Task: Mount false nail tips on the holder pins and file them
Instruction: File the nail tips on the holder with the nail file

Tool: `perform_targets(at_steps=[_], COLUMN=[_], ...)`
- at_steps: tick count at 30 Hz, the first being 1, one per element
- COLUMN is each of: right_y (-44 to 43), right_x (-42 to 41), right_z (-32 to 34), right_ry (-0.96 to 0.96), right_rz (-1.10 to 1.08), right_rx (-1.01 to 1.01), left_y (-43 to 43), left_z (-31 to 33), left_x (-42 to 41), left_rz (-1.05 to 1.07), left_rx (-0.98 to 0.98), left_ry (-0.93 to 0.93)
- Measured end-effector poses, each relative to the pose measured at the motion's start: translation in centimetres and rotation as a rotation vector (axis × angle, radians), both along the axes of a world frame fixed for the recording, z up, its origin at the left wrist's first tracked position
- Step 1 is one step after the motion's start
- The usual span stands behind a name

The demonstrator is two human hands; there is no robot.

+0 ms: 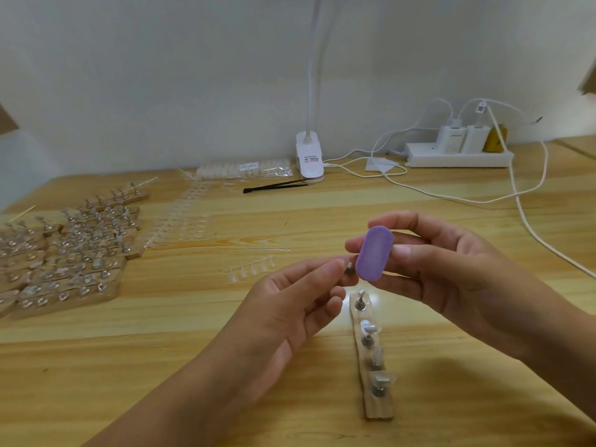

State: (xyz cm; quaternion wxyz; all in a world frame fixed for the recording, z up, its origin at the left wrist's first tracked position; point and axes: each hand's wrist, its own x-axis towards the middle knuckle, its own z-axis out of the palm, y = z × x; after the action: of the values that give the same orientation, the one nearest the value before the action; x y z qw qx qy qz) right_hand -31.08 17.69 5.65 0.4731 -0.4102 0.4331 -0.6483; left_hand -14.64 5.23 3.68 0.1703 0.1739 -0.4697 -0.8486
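Note:
My right hand (442,269) grips a small purple oval file block (374,254) between thumb and fingers. My left hand (290,301) pinches a small metal holder pin with a clear nail tip (349,268) on it, held right against the file's lower left edge. Below the hands a narrow wooden holder strip (379,408) lies on the table, carrying several metal pins with clear tips (367,330). A short strip of loose clear nail tips (250,271) lies on the table left of my hands.
Many wooden holder strips with mounted tips (74,253) are stacked at the left. More tip strips (183,221), a bag of tips (245,169), black tweezers (274,187), a white clip lamp (309,156) and a power strip with cables (458,156) lie farther back.

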Motion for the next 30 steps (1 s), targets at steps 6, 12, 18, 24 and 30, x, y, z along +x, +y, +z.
perform_targets(at_steps=[6, 12, 18, 24, 30], right_y=[0.2, 0.3, 0.5, 0.7, 0.8], right_x=[0.0, 0.4, 0.7, 1.2, 1.1], right_z=[0.0, -0.1, -0.1, 0.2, 0.5], right_ry=[0.059, 0.241, 0.362, 0.469, 0.514], right_rz=[-0.012, -0.113, -0.148, -0.166, -0.157], right_rx=[-0.009, -0.015, -0.055, -0.059, -0.039], left_y=[0.2, 0.2, 0.2, 0.7, 0.8], left_z=[-0.1, 0.3, 0.3, 0.1, 0.3], left_x=[-0.1, 0.0, 0.1, 0.4, 0.5], left_rz=[-0.031, -0.031, -0.05, -0.055, -0.006], left_rx=[0.006, -0.028, -0.074, -0.277, -0.371], left_ry=[0.006, -0.01, -0.026, -0.056, -0.101])
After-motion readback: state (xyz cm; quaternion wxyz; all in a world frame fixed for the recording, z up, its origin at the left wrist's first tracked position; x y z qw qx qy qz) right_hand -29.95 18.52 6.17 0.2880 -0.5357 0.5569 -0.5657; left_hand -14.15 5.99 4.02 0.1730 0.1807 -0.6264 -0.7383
